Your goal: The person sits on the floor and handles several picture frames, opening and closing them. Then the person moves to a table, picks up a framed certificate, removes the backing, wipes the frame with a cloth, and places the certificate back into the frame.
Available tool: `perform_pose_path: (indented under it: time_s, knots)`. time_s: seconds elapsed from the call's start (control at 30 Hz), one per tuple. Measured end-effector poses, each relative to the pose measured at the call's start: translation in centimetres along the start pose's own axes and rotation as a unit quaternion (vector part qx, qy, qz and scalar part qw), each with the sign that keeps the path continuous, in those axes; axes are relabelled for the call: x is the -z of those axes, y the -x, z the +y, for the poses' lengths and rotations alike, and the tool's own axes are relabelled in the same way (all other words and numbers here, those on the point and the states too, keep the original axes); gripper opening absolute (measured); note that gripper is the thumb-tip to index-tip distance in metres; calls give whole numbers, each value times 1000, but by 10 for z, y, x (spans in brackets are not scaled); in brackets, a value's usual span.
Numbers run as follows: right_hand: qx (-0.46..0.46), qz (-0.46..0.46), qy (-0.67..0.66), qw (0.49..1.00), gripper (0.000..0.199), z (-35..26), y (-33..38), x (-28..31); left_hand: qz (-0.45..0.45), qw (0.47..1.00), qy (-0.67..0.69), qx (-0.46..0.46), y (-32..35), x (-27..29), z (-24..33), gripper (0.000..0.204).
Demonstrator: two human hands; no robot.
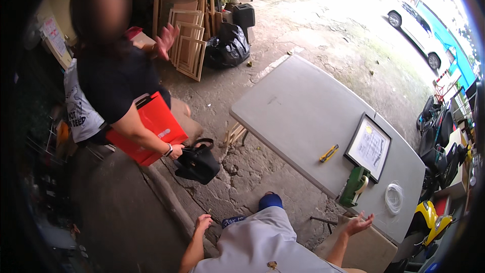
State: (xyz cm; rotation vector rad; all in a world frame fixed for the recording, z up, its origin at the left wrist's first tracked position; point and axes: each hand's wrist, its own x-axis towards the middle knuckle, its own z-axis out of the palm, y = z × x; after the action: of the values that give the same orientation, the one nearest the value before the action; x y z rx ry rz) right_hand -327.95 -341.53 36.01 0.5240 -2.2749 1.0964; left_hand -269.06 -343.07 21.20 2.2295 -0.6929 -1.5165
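Note:
My left hand (203, 222) hangs in the air beside my left thigh, fingers loosely bent, holding nothing that I can see. Palm up and fingers apart, my right hand (358, 224) is empty at the near edge of the grey folding table (293, 114). Closest to it on the tabletop are a green tape dispenser (349, 188) with a roll of tape and a coil of clear cord or tubing (394, 199). Behind the dispenser lies a black-framed document (371, 144). A yellow utility knife (329, 153) rests to the left of the frame.
At left stands a person (108, 86) with one hand raised, carrying a red bag (159, 126) and a black handbag (199, 164). Wooden frames (191, 53) and a black garbage bag (230, 45) stand behind. Motorcycles (437, 131) line the right; a white car (417, 28) is parked beyond.

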Motion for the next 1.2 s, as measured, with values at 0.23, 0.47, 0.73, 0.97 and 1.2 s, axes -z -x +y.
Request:
perform_pose_path:
  time_s: [0.23,0.47,0.73,0.97,1.2]
  knots:
    - [-49,-242,-211,946,25,-152,76,-104,16,993,115,-14,-58,55,-18,29]
    - [-61,-648,-268,711,22,-324,214,-216,65,952,280,102,-99,79,-58,20]
    - [-31,-764,-172,620,32,-379,259,-225,52,983,154,90,-182,115,61,20]
    - [-156,-590,-25,792,31,-333,275,-226,-6,1000,11,-26,-295,209,166,20]
    - [-350,-545,-59,760,32,-351,359,-163,30,972,-139,-186,-432,300,317,21]
